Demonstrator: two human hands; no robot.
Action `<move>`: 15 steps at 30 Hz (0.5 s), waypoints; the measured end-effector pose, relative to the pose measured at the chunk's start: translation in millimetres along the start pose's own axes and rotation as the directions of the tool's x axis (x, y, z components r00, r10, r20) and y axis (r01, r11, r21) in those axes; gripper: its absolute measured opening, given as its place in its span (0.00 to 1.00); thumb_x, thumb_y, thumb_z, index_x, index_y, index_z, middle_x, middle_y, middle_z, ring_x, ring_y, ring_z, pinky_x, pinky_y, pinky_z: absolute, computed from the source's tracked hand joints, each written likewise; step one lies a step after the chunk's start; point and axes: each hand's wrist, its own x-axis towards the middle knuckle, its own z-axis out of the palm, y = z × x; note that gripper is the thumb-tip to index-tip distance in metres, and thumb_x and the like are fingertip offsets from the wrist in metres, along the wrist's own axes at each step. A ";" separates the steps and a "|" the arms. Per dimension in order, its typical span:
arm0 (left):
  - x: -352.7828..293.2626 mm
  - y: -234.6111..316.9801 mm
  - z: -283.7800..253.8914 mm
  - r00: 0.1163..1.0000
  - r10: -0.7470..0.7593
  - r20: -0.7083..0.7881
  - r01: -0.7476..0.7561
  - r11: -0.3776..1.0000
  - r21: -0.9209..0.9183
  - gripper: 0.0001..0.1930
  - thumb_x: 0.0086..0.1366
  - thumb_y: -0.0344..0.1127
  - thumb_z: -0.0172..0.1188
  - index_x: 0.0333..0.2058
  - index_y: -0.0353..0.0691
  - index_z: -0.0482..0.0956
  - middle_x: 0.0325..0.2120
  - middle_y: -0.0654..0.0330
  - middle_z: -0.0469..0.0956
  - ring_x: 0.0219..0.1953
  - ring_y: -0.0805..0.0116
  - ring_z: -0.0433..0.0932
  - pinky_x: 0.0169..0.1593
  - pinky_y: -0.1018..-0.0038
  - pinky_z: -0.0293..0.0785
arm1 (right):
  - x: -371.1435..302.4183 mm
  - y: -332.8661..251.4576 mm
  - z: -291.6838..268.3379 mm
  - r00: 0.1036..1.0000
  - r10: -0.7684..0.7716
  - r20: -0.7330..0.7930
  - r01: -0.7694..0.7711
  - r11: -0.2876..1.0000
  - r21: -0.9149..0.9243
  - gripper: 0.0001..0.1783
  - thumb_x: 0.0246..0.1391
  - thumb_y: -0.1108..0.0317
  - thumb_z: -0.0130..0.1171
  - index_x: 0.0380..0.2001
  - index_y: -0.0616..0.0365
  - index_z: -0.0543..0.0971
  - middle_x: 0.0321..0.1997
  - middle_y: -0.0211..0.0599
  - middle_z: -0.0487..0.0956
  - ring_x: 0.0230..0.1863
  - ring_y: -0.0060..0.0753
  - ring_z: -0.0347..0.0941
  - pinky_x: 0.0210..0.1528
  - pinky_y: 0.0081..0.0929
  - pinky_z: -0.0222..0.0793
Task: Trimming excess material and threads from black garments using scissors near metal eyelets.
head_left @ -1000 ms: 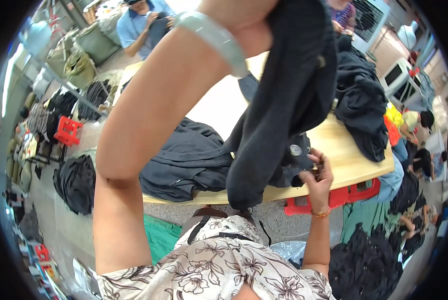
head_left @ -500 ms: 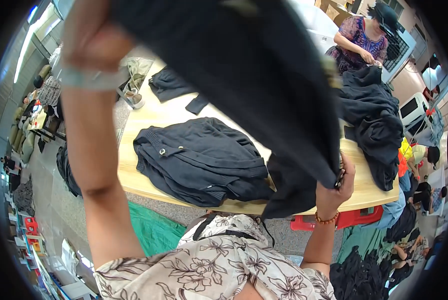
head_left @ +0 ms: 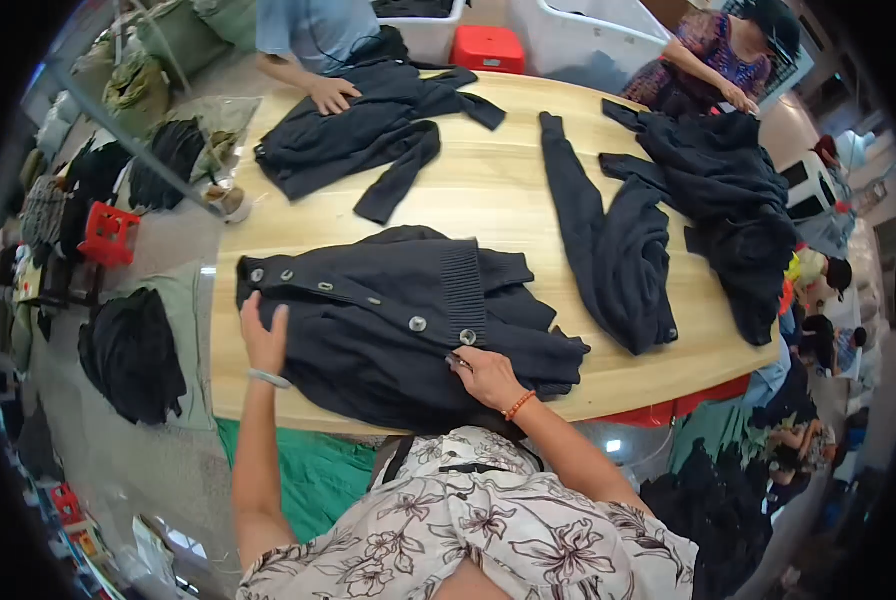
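A dark knitted cardigan [head_left: 368, 330] lies spread on the pale wooden table [head_left: 488, 180] in front of me. Its button band, with large round buttons, runs across the top, and a ribbed strip stands at its right part. My left hand [head_left: 265, 338] rests at the cardigan's left end, thumb and fingers apart, below the leftmost button. Close to the lower end of the ribbed strip, my right hand [head_left: 488, 378] is closed around a small metal tool [head_left: 457, 362], mostly hidden by the fingers. The fingertips are over the cloth, just below a button.
Another dark garment [head_left: 618, 260] lies to the right, beside a dark pile [head_left: 733, 200]. Across the table a co-worker's hand [head_left: 334, 95] rests on a dark garment [head_left: 353, 125]. A second person [head_left: 703, 60] works at far right. Behind are a red stool [head_left: 488, 50] and white bins [head_left: 588, 45].
The dark garment that both my hands held up now lies on the table. My left hand has come down and let go. Another garment now lies to the right, and the co-worker opposite has come into sight.
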 end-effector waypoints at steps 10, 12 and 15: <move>-38.0 68.0 99.6 0.776 0.399 0.488 -0.541 0.819 0.190 0.21 0.62 0.44 0.58 0.54 0.49 0.76 0.60 0.54 0.67 0.65 0.47 0.59 0.62 0.43 0.51 | -33.7 84.9 -102.9 0.727 0.299 -0.618 -0.370 0.929 0.014 0.07 0.53 0.72 0.58 0.36 0.58 0.80 0.36 0.42 0.78 0.36 0.41 0.77 0.38 0.32 0.73; -38.2 68.5 96.2 0.776 0.377 0.505 -0.526 0.830 0.188 0.20 0.64 0.43 0.56 0.54 0.48 0.76 0.60 0.54 0.67 0.66 0.48 0.59 0.63 0.44 0.50 | -57.4 144.5 -138.1 0.548 0.339 -0.764 -0.466 0.883 0.058 0.13 0.48 0.65 0.65 0.38 0.53 0.79 0.36 0.38 0.76 0.36 0.43 0.77 0.39 0.34 0.73; -35.8 65.9 96.5 0.784 0.334 0.524 -0.491 0.849 0.194 0.20 0.64 0.43 0.57 0.54 0.47 0.75 0.61 0.55 0.67 0.67 0.49 0.58 0.66 0.45 0.45 | -93.6 214.7 -182.5 0.405 0.451 -0.796 -0.728 0.685 0.018 0.42 0.41 0.56 0.73 0.60 0.49 0.66 0.55 0.41 0.69 0.51 0.45 0.72 0.49 0.41 0.72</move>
